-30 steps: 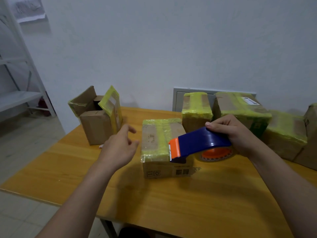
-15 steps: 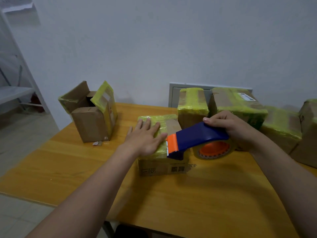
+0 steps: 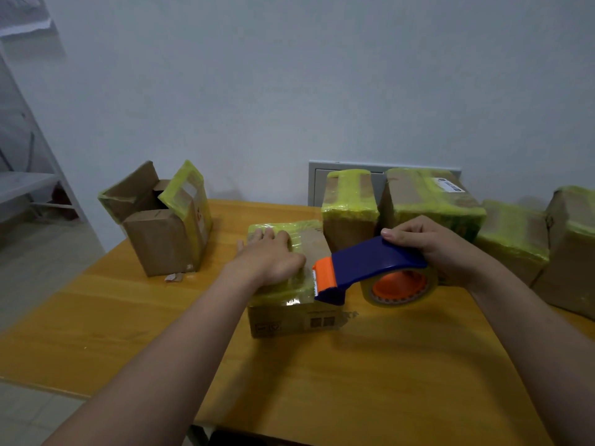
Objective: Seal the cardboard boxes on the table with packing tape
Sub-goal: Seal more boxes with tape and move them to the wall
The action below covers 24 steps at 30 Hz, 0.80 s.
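Observation:
A small cardboard box (image 3: pixel 294 318) with yellow-green tape over its top sits mid-table. My left hand (image 3: pixel 269 259) lies flat on its top, fingers straight and pointing away from me. My right hand (image 3: pixel 439 249) grips a blue and orange tape dispenser (image 3: pixel 363 268) just right of the box. The dispenser's orange blade end touches the box's near right top edge. Its tape roll (image 3: pixel 401 286) hangs beside the box above the table.
An open box (image 3: pixel 161 233) with raised flaps stands at the back left of the wooden table (image 3: pixel 354 381). Several taped boxes (image 3: pixel 428 204) line the back right against the wall. A cardboard scrap (image 3: pixel 174 277) lies by the open box. A shelf stands at far left.
My left hand moved from the air left of the box onto its top and slid further across it. The dispenser stayed at the box's right edge.

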### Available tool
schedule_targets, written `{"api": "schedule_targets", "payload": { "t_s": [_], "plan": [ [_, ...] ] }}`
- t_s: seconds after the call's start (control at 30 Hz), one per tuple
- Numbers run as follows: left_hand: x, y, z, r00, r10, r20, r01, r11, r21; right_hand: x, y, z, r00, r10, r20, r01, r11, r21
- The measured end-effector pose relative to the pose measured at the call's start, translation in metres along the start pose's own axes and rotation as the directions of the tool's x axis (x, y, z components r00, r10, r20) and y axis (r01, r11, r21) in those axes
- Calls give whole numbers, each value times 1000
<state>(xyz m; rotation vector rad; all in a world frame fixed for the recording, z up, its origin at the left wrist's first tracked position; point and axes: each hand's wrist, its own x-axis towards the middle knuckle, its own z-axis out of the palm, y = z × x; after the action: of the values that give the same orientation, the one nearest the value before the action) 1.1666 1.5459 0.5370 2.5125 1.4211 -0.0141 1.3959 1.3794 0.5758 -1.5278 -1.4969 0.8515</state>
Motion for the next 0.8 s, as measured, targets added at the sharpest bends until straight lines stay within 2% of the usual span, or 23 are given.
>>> {"api": "schedule_targets", "payload": {
  "t_s": [0.07,0.23,0.37,0.47,0.6,0.73,0.8],
  "plan": [
    [0,8,11,998,-32,-57,30,999,-35,-2,2,-1,1000,8,-5,-9,1000,-9],
    [-5,8,20,995,-22,-100,28,998,58,-3,10,1,997,-33,-64,34,999,21],
    [-6,7,19,995,-20,-95,28,996,82,-5,12,-4,999,-19,-51,22,999,47],
    [-7,9,20,995,-27,-101,35,996,83,-13,15,-17,994,-6,-110,15,996,84],
    [-5,13,15,997,-47,-53,53,992,111,-15,20,-19,992,-28,-124,34,998,47],
    [0,26,3,993,-115,3,115,991,63,-14,20,-16,987,-47,-150,52,998,26],
    [-3,36,7,988,-152,-15,153,986,59,-15,21,-16,988,-52,-146,57,998,35]
  ]
}}
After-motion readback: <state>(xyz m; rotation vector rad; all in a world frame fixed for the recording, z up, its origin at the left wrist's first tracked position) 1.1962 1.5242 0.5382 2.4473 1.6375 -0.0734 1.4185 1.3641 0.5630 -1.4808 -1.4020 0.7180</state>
